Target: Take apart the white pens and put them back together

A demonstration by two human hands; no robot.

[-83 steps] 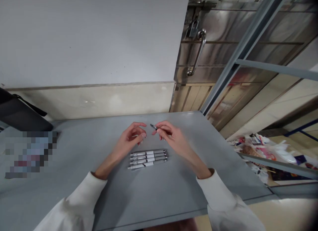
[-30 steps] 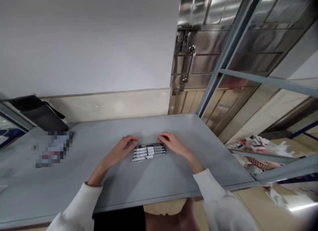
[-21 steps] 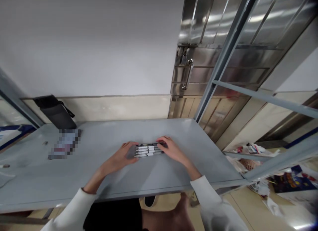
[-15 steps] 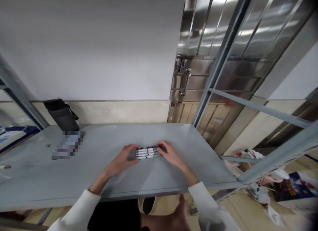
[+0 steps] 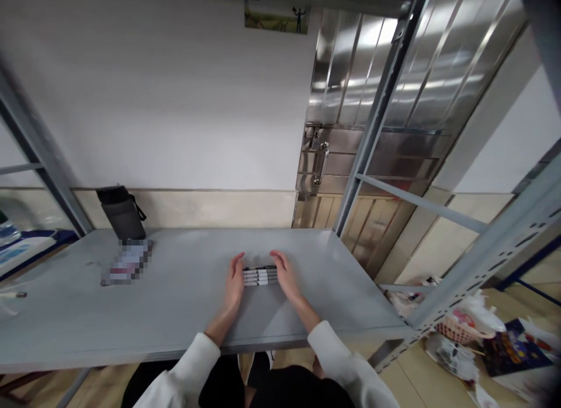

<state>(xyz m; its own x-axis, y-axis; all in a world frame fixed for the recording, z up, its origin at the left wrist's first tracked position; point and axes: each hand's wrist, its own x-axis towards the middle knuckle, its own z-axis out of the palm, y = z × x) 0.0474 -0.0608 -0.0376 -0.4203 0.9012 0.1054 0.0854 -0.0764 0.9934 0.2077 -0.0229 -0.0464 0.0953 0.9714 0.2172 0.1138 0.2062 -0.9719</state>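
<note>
Several pens [image 5: 260,277] with white middle bands and dark grey ends lie side by side in a neat row on the grey tabletop [image 5: 188,303]. At their left ends stands my left hand [image 5: 235,279], palm facing inward, fingers stretched forward. My right hand [image 5: 284,273] mirrors it at the right ends, its fingers also extended and slightly curved. Both palms appear to touch the pen ends, which they partly hide. Neither hand has its fingers wrapped round the pens.
A dark bottle [image 5: 123,214] with a strap stands at the back left, and a blurred-out flat item [image 5: 127,265] lies before it. Metal posts [image 5: 366,133] frame the table. Bags and a pink basket [image 5: 458,331] sit on the floor to the right.
My left hand has turned from gripping the pens' left side to standing palm-in at their ends. The right hand has straightened its fingers. The camera view has tilted up slightly.
</note>
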